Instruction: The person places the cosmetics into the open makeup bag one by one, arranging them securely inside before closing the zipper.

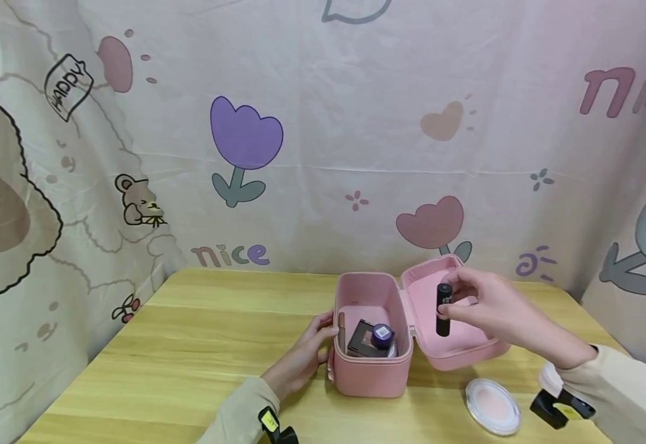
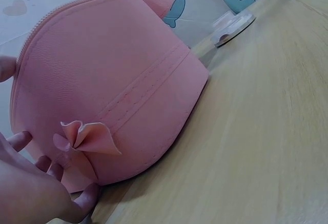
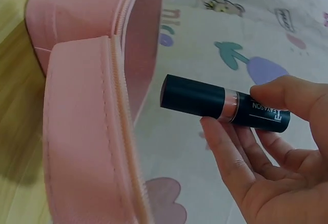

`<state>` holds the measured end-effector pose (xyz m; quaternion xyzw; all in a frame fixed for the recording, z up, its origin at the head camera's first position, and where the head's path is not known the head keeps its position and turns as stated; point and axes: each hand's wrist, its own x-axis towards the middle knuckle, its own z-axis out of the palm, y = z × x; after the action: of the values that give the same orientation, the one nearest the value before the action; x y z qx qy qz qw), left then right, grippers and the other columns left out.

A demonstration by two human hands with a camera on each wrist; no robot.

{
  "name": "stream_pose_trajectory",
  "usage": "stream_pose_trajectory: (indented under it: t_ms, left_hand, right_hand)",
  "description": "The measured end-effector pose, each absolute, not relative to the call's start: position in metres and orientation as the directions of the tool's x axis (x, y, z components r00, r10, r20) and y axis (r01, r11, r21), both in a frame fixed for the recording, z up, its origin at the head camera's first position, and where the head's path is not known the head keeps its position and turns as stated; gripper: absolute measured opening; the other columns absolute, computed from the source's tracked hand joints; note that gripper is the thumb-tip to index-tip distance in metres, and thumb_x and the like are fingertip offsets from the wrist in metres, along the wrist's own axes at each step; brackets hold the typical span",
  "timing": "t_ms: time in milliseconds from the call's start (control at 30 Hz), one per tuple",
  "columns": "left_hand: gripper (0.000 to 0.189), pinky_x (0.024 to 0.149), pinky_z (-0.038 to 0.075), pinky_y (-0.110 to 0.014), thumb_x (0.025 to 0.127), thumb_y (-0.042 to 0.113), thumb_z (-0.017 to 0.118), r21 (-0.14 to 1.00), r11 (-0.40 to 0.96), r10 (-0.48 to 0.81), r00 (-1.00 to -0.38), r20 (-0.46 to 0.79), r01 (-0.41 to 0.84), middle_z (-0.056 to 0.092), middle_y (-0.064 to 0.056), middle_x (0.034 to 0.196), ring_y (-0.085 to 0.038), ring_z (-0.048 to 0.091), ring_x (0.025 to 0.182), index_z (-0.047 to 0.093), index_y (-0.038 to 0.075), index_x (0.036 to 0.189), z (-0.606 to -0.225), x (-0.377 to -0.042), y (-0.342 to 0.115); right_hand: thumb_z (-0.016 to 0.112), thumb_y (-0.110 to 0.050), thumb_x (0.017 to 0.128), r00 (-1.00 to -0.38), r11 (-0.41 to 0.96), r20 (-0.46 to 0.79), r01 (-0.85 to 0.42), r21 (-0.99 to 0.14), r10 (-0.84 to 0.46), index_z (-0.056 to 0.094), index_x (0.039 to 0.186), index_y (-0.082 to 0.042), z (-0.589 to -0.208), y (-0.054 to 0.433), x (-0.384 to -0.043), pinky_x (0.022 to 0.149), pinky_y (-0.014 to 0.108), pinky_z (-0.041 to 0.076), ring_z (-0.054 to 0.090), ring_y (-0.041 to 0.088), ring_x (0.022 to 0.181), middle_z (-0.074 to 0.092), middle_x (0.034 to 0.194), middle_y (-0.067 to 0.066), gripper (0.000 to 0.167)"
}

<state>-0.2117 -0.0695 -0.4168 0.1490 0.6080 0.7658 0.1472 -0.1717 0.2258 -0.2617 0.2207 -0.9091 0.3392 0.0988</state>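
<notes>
A pink zippered case [image 1: 371, 377] stands on the table with its lid [image 1: 456, 359] folded open to the right. In my right hand [image 1: 486, 305], over the lid, is a black lipstick tube [image 3: 192, 96] with a shiny band and pale lettering, pinched between thumb and fingers. My left hand [image 1: 303, 356] rests against the case's left side, fingertips spread on the outer wall near a pink bow [image 2: 95, 138]. Inside the case lie a dark compact palette [image 1: 363, 342], a round jar with a dark blue lid [image 1: 382, 336] and a slim brown stick [image 1: 342, 333] along the left wall.
A round clear-rimmed compact [image 1: 492, 407] with a pale pink centre lies on the table, right of the case. Another whitish item [image 1: 549, 377] is partly hidden by the right sleeve. A patterned cloth [image 1: 311, 135] hangs behind the wooden table [image 1: 217, 345].
</notes>
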Motion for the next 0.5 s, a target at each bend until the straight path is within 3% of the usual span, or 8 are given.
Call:
stream_pose_trajectory:
  t_ms: [400,500]
  left_hand:
    - [0.063,0.093,0.038,-0.037,0.097,0.024,0.049,0.975,-0.221,0.396,-0.917,0.057,-0.034,0.021,-0.021,0.151,-0.035,0.026,0.134,0.02,-0.002,0.147,-0.419,-0.213,-0.07]
    - [0.063,0.096,0.037,-0.04,0.098,0.024,0.049,0.975,-0.219,0.396,-0.916,0.064,-0.026,0.021,-0.022,0.151,-0.034,0.026,0.134,0.02,-0.002,0.147,-0.419,-0.213,-0.07]
  right_hand:
    - [0.074,0.002,0.073,-0.778,0.578,0.383,-0.627,-0.521,-0.499,0.065,0.091,-0.007,-0.259,0.186,-0.18,0.071,0.027,0.053,0.063,0.008,0.076,0.063,0.084,-0.005,0.021]
    - [0.074,0.002,0.075,-0.788,0.566,0.353,-0.611,-0.553,-0.505,0.065,0.09,-0.006,-0.262,0.176,-0.18,0.069,0.026,0.054,0.065,0.009,0.076,0.065,0.084,-0.004,0.019]
